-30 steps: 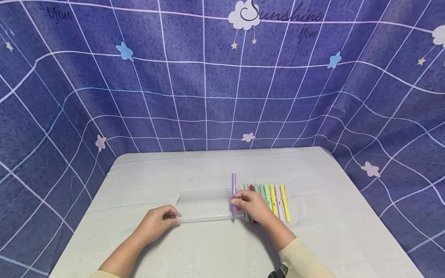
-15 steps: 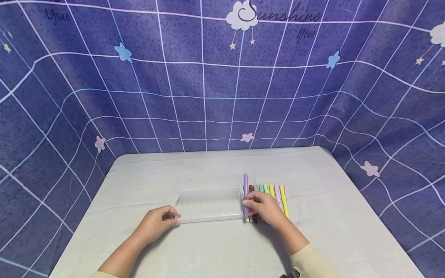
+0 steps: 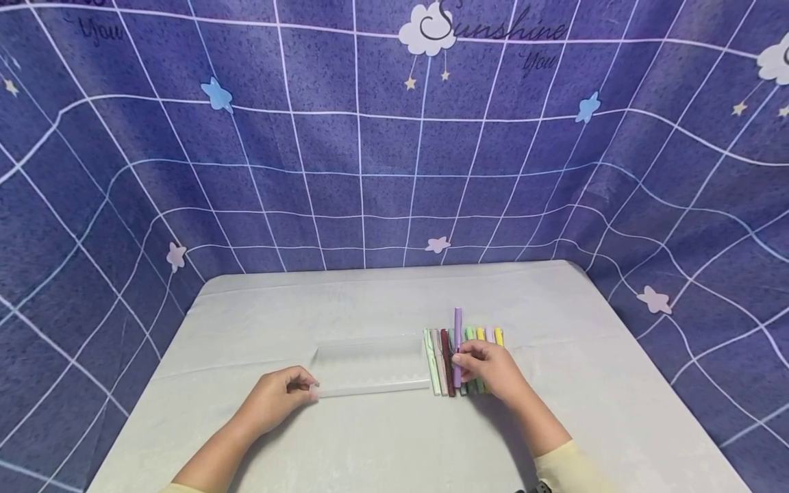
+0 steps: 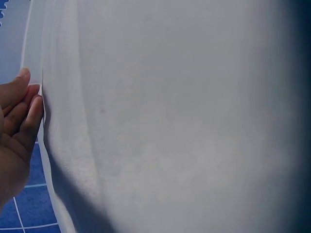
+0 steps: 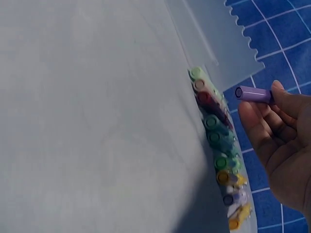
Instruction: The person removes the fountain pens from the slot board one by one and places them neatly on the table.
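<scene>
My right hand point(image 3: 490, 368) pinches a purple pen point(image 3: 457, 342) between thumb and fingers, above a row of several pens. In the right wrist view the purple pen point(image 5: 255, 94) is held apart from the row. A pale green pen point(image 3: 431, 363), a pinkish one and a dark red pen point(image 3: 446, 363) lie at the row's left end; my right hand partly hides those farther right. My left hand point(image 3: 280, 396) pinches the front left corner of a clear plastic tray point(image 3: 376, 388). The left wrist view shows the fingers point(image 4: 32, 116) against the tray's edge.
The tray has a notched edge point(image 5: 245, 39), and its right end stands beside the pale green pen. A yellow pen point(image 3: 499, 335) lies at the row's right end. A white cloth point(image 3: 370, 445) covers the table, with a blue gridded curtain point(image 3: 394, 171) around the back and sides.
My right hand has moved right with the purple pen, from over the tray's right end to over the row, uncovering the leftmost pens. My left hand stays at the tray's corner.
</scene>
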`<state>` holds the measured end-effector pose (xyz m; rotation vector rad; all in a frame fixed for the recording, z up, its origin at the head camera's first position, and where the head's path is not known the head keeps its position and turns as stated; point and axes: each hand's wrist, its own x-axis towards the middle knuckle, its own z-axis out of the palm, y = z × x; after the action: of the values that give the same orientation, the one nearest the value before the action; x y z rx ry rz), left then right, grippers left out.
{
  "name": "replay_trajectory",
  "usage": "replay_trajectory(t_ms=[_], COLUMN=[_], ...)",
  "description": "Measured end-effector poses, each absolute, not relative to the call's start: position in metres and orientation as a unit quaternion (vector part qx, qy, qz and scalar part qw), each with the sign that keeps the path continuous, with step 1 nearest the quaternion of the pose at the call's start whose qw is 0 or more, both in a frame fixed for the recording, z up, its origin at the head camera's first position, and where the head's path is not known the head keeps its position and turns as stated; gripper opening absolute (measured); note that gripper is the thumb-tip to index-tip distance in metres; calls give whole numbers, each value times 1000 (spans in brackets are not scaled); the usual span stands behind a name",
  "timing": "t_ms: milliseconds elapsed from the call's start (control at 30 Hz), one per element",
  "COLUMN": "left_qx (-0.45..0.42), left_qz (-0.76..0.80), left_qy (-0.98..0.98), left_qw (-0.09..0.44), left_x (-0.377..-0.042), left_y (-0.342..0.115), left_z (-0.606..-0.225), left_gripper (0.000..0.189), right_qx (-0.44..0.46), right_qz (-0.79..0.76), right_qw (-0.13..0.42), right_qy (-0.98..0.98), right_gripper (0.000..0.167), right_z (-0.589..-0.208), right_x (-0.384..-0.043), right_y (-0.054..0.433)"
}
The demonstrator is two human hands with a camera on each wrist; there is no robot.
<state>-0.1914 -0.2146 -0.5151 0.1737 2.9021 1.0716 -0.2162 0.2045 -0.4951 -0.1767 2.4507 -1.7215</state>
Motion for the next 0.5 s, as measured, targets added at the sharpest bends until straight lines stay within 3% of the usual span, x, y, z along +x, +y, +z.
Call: replay_trajectory(t_ms=[500], left_qx=[54], left_qz=[347], left_qy=[936], left_qw=[20], left_x=[-192], left_y=[-214], left_z=[-518], left_gripper=[16], right_qx=[3], right_qz=[-591], right_qw=[47], right_qy=[805], right_gripper=[26], right_z=[-499], right_x=[-215], right_y=[244])
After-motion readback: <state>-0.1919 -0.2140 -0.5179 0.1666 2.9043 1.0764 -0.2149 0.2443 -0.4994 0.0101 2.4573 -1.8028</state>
